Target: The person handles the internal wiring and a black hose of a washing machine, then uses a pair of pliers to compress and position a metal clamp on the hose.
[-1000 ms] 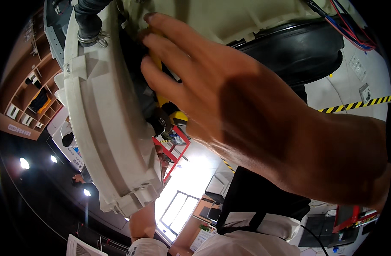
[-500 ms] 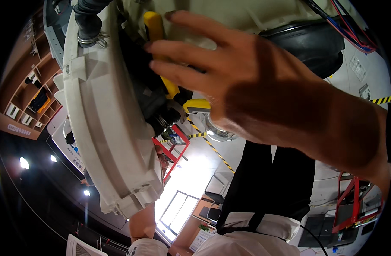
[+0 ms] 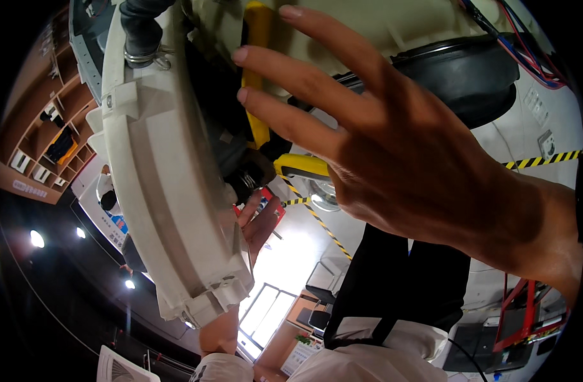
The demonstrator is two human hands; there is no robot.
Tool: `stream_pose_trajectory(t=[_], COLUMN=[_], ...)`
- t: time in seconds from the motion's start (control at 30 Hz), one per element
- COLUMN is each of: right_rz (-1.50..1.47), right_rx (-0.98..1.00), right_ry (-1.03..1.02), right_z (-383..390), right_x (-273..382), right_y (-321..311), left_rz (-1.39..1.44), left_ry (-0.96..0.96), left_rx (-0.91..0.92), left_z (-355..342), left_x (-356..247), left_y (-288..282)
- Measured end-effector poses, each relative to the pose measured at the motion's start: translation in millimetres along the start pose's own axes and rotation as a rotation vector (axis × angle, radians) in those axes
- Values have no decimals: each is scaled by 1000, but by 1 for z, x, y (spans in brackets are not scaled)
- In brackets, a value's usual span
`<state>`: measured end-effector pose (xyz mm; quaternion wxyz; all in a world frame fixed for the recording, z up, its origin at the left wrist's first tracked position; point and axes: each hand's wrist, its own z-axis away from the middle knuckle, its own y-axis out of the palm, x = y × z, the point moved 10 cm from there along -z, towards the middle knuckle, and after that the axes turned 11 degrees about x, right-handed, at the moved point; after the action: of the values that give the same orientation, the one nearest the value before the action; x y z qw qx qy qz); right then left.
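Note:
My right hand point(image 3: 406, 146) spreads its fingers across one yellow handle point(image 3: 259, 70) of a pair of pliers. The second yellow handle point(image 3: 301, 165) runs under the base of my hand, and my thumb is hidden. The handles stand wide apart. Between them and a curved cream plastic housing point(image 3: 161, 165), dark parts and a metal spring clamp point(image 3: 245, 179) show; the pliers' jaws cannot be made out. My left hand point(image 3: 258, 224) reaches up behind the housing's lower edge, fingers stretched toward the clamp, partly hidden.
A dark ribbed hose point(image 3: 142, 28) with a wire clamp joins the housing at the upper left. A black rounded part point(image 3: 457, 79) and a bundle of coloured wires point(image 3: 527, 54) are at the upper right. Red metal frames point(image 3: 527, 312) stand on the floor.
My right hand and the pliers have shifted right, and the fingers are straighter. My left hand has come up into clearer view beside the housing. The whole view has moved slightly.

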<state>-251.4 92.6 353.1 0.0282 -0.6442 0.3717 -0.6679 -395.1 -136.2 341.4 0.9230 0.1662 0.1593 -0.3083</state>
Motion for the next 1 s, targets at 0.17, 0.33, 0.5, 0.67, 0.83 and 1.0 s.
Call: stream_pose_trajectory(t=[0.17,0.33,0.5,0.67,0.83,1.0], right_rz=[-36,-49,-59,-66,-59,-49], right_rx=[-12,-21,-21,-21,-20,-9], right_ry=[-12,-5,-9,-13,-8,-7], right_z=[-2,1,-1,-2,-2,-3], right_x=[1,0,3,6,7,8], right_y=[-3,0,1,3,5,6], left_rz=[468,-385,-1103,-742,-301,-172], left_ry=[176,229,361,242,146,136], left_rx=[259,310,543,544,436,379], left_z=[-4,-13,-9,-9,-17,-21], left_x=[-1,-7,-1,-3,-2,-4], left_y=[27,40,46,49,38,28])
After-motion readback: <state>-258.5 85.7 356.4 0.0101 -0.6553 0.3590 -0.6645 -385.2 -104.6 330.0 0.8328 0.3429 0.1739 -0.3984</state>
